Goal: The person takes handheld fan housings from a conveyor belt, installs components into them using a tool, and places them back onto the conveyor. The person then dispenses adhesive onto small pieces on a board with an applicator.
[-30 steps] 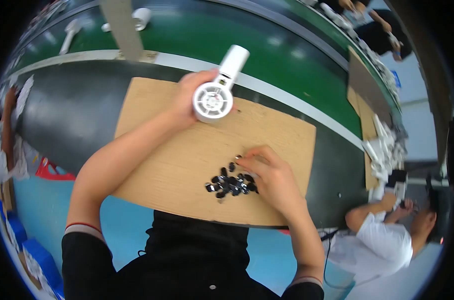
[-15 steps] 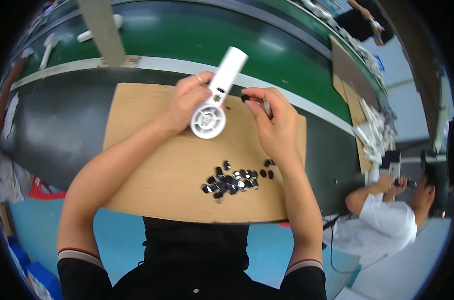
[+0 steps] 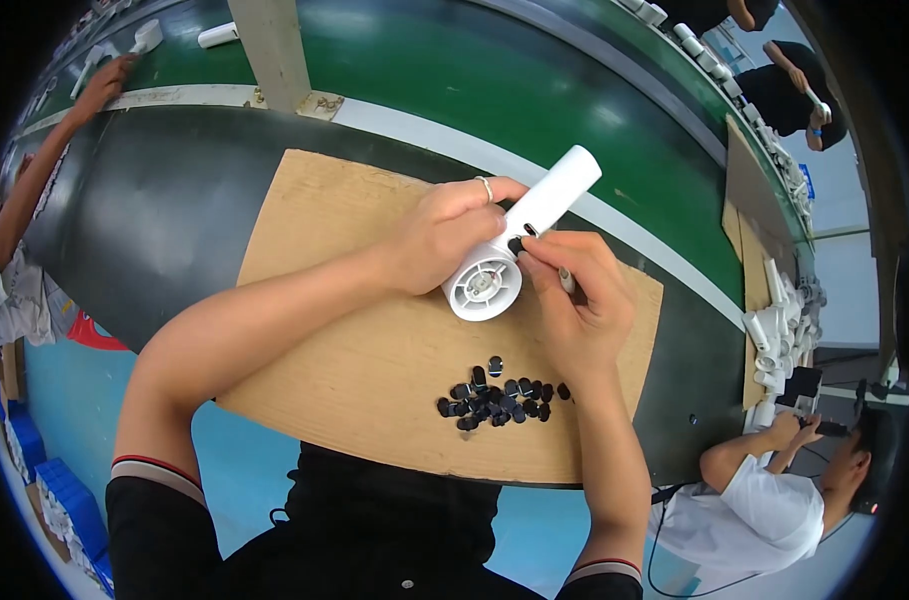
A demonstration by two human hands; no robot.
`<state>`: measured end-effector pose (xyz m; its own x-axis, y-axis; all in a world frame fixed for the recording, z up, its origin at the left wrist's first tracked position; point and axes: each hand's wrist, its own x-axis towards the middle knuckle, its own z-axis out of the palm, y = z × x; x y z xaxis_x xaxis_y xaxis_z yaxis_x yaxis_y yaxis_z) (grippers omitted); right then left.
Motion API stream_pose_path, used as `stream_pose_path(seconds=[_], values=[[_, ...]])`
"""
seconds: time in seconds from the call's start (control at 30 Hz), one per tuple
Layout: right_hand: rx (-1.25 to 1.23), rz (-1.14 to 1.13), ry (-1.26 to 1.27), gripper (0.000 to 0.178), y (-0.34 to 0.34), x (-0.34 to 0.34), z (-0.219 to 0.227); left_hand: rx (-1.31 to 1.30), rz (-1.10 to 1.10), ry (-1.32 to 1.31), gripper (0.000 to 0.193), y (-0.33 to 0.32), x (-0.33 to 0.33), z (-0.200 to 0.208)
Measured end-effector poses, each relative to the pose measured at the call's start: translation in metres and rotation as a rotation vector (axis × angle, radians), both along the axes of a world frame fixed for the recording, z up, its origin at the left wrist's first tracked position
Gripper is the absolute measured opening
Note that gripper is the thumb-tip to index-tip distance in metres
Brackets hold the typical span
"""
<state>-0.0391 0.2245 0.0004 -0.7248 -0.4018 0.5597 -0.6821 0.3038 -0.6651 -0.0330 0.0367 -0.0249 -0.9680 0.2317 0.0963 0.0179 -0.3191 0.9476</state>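
Note:
My left hand (image 3: 444,232) grips a white plastic fan-like part (image 3: 514,250) with a round grilled head and a long handle pointing up right. My right hand (image 3: 574,300) presses a small black piece (image 3: 515,245) against the part's neck, fingertips pinched on it. Both hands hover over a light wooden board (image 3: 354,330). A pile of several small black pieces (image 3: 494,395) lies on the board just below my right hand.
The board lies on a black bench (image 3: 154,220) beside a green conveyor belt (image 3: 454,80). A person in white (image 3: 774,500) sits at lower right near stacked white parts (image 3: 774,330). Another person's arm (image 3: 44,160) reaches in at upper left. A post (image 3: 274,50) stands on the belt's edge.
My right hand rose from the black pile with one piece and now holds it against the white part. My left hand lowered the part closer to the board's middle.

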Motion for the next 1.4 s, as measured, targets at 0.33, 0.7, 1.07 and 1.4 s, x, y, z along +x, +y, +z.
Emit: stream_pose_path(seconds=[0.33,0.7,1.07,1.4], values=[[-0.148,0.075,-0.094,0.014,-0.007,0.011,-0.005,0.017,-0.071,-0.064,0.056,-0.012,-0.005,0.016],[0.412,-0.191,-0.104,0.019,-0.002,0.004,-0.018,-0.268,-0.181,-0.063,0.068,-0.011,-0.01,0.028],[0.63,-0.239,-0.152,0.016,-0.005,0.012,-0.013,-0.178,-0.24,-0.138,0.063,-0.008,-0.011,0.036],[0.7,-0.276,-0.137,0.026,-0.009,0.018,-0.016,-0.261,-0.24,-0.145,0.064,-0.007,-0.012,0.039]])
